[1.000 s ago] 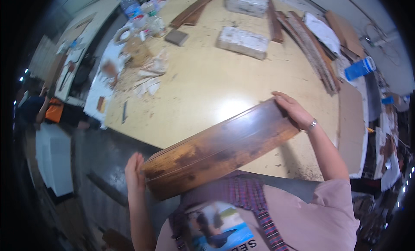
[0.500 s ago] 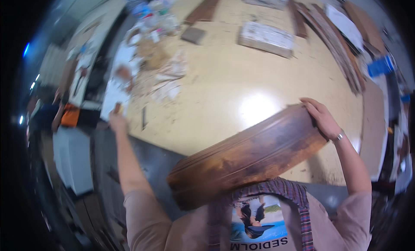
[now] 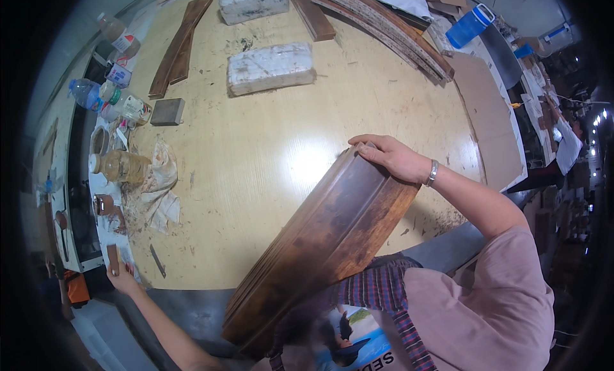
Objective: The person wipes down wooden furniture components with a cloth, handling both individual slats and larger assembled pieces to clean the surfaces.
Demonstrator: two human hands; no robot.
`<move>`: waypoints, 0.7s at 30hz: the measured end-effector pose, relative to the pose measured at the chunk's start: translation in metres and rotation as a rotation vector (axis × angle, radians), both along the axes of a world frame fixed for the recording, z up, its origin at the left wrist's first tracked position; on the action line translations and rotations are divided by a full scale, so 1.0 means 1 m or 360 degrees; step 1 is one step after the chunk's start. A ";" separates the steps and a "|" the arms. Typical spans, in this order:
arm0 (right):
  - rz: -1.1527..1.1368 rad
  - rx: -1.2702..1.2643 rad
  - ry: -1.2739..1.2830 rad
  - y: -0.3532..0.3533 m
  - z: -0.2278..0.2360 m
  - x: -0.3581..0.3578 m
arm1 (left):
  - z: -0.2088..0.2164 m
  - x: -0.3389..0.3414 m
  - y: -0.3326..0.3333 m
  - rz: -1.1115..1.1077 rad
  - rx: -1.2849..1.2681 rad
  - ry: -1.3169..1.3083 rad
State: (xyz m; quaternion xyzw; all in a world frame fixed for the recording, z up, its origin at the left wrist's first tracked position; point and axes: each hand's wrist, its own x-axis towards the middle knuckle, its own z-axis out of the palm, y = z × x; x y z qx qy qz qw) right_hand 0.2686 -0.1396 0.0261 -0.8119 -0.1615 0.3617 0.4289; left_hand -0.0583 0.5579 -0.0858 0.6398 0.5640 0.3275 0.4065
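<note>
A long piece of dark brown wooden moulding [image 3: 320, 243] with a grooved profile lies slantwise over the table's front edge, its near end against my apron. My right hand [image 3: 398, 160] is closed over its far upper end, thumb on top. At the table's left edge, my left hand [image 3: 125, 278] pinches a small brown block [image 3: 113, 259]. Just right of that hand lies a thin dark blade-like tool [image 3: 157, 261]. Beyond it are a small brown jar [image 3: 102, 205], a crumpled stained cloth [image 3: 163, 189] and a jar of yellowish liquid [image 3: 121, 166].
Several plastic bottles [image 3: 125, 106] line the left edge beside a dark square block [image 3: 167, 112]. Two wrapped white blocks [image 3: 272, 69] sit at the back. Wooden strips [image 3: 384, 35] lie at the back right, near a blue bottle [image 3: 470, 26] and a cardboard sheet [image 3: 489, 125].
My view has swung round, so the table's contents appear farther left. The moulding looks steeper in the picture. Both hands keep their holds.
</note>
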 end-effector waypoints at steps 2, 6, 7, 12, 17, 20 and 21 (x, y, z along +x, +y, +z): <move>0.0014 -0.0013 -0.0021 0.000 0.000 0.000 | 0.041 0.032 -0.052 -0.0368 -0.0120 -0.0215; 0.0038 -0.0040 -0.0008 0.003 0.004 0.002 | 0.127 0.112 -0.215 -0.1096 -0.0662 -0.0638; 0.0039 -0.0033 0.0002 0.005 0.002 0.002 | 0.141 0.127 -0.247 -0.1242 -0.0872 -0.0698; 0.0041 -0.0004 -0.0115 -0.004 -0.007 0.004 | 0.144 0.192 -0.345 -0.1870 -0.1230 -0.0511; 0.0018 0.0142 -0.0188 -0.005 -0.021 0.004 | 0.144 0.245 -0.427 -0.2185 -0.1021 -0.0320; -0.0020 0.0199 -0.0262 -0.007 -0.026 0.003 | 0.133 0.263 -0.461 -0.2441 -0.0670 -0.0285; -0.0002 0.0220 -0.0216 -0.007 -0.026 0.003 | 0.128 0.268 -0.467 -0.2514 -0.0554 -0.0303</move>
